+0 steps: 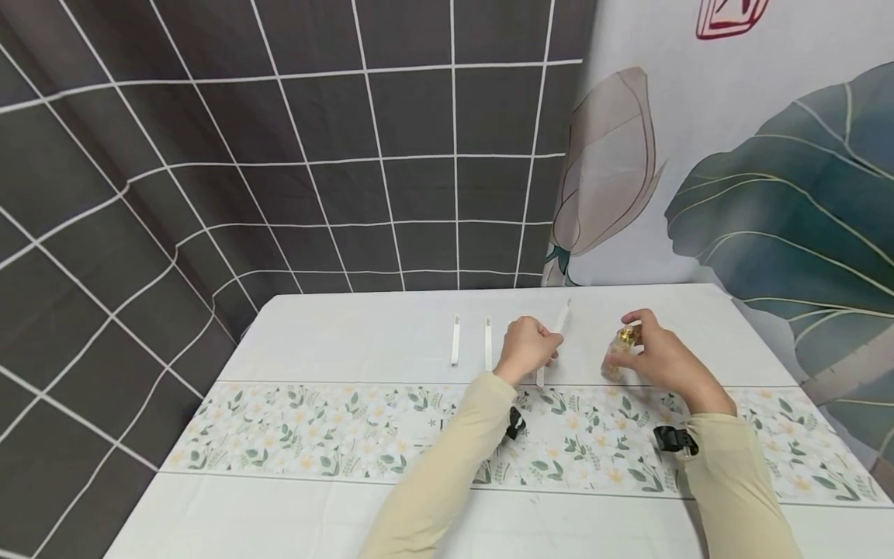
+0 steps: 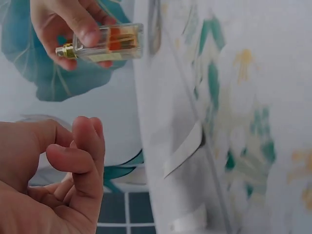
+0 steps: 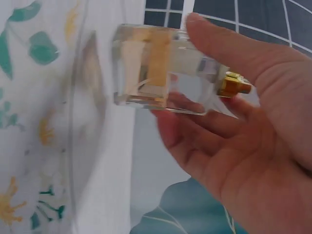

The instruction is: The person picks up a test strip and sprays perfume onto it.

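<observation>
My right hand grips a clear glass perfume bottle with a gold spray top. Its thumb and fingers hold the bottle's sides, and the bottle leans a little. In the left wrist view the same bottle shows a label band. My left hand has curled fingers, and a white paper strip sticks out beyond them in the head view, pinched there. The left wrist view does not clearly show that strip. Below the left hand, part of another white strip lies on the table.
Two more white strips, a left one and a right one, lie left of the hands. A floral runner crosses the white table. Behind stand a dark grid curtain and a leaf-print cloth.
</observation>
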`<control>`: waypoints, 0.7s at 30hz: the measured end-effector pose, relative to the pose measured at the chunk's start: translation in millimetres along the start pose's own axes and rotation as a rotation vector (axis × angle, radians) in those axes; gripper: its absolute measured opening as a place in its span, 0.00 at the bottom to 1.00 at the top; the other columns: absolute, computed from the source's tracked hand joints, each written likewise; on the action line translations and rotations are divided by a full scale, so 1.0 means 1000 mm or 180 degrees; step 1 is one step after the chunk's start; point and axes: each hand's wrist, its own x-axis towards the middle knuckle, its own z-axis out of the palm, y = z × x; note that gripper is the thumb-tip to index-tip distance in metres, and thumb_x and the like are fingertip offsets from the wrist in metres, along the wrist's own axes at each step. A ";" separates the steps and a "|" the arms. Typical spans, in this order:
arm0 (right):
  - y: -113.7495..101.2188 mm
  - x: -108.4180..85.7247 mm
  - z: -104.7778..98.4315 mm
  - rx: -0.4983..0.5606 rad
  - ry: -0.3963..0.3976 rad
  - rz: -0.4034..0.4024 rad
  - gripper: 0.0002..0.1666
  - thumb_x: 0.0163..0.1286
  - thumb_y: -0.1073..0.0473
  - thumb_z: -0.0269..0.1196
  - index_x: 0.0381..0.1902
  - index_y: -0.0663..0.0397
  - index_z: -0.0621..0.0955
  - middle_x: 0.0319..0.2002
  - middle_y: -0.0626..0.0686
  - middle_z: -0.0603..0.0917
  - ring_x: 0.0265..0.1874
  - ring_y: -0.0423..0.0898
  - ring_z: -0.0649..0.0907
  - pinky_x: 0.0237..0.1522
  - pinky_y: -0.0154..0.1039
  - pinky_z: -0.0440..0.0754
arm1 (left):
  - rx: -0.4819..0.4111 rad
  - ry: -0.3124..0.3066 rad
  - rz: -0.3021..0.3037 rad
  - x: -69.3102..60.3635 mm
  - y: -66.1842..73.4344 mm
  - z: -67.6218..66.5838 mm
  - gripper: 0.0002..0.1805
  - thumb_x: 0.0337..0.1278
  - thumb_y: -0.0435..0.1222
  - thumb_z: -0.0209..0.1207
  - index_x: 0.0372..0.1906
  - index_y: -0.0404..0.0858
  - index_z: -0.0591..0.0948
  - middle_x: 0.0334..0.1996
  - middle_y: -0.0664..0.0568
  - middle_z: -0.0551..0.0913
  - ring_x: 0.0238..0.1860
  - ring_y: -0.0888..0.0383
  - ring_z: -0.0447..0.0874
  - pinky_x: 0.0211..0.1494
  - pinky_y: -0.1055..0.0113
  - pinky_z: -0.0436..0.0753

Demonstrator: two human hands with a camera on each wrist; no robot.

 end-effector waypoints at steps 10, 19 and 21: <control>-0.039 -0.014 -0.018 0.0210 0.0858 0.0050 0.48 0.64 0.42 0.73 0.61 0.66 0.60 0.56 0.74 0.76 0.59 0.72 0.78 0.54 0.67 0.78 | -0.0288 0.0273 0.0247 -0.012 0.005 -0.044 0.04 0.63 0.33 0.61 0.32 0.37 0.84 0.17 0.56 0.85 0.18 0.53 0.85 0.18 0.74 0.68; -0.072 -0.031 -0.030 0.0212 0.1496 -0.0496 0.39 0.73 0.50 0.65 0.74 0.57 0.64 0.61 0.71 0.78 0.53 0.64 0.79 0.48 0.44 0.72 | -0.0329 0.0427 0.0558 -0.040 0.017 -0.077 0.04 0.61 0.32 0.59 0.32 0.38 0.82 0.19 0.52 0.87 0.19 0.50 0.86 0.18 0.72 0.63; -0.078 -0.033 -0.031 0.0304 0.1552 -0.0589 0.39 0.76 0.51 0.62 0.78 0.53 0.60 0.62 0.70 0.76 0.59 0.65 0.77 0.55 0.47 0.74 | -0.0367 0.0429 0.0586 -0.047 0.020 -0.082 0.03 0.61 0.32 0.59 0.32 0.39 0.81 0.20 0.51 0.87 0.18 0.52 0.85 0.17 0.72 0.62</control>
